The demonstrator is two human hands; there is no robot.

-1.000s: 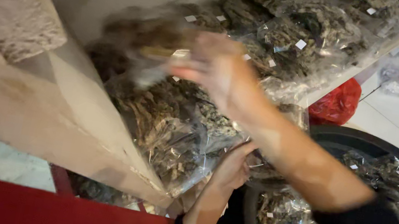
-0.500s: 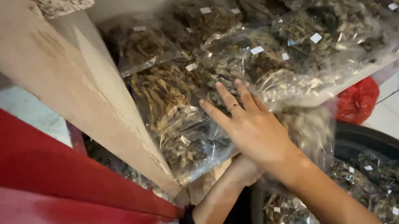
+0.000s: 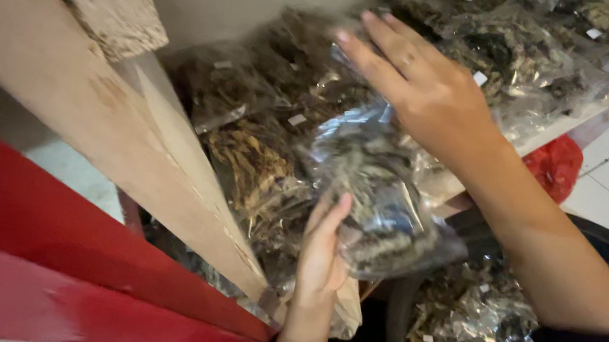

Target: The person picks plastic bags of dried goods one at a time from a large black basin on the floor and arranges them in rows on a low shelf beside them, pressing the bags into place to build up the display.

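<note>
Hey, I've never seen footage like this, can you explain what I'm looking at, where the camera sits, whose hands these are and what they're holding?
The camera sits on a person's head and looks down, so both hands are that person's own. The left hand props a clear bag of dried dark pieces from below; the right hand lies flat on its top. Behind it, many similar bags are stacked on a wooden shelf. More bags fill a round dark tub below, and a red bag lies on the white floor.

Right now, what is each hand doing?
Left hand: open, pressed up against the clear packet of dried goods.
Right hand: open, fingers spread flat on top of that packet.
</note>
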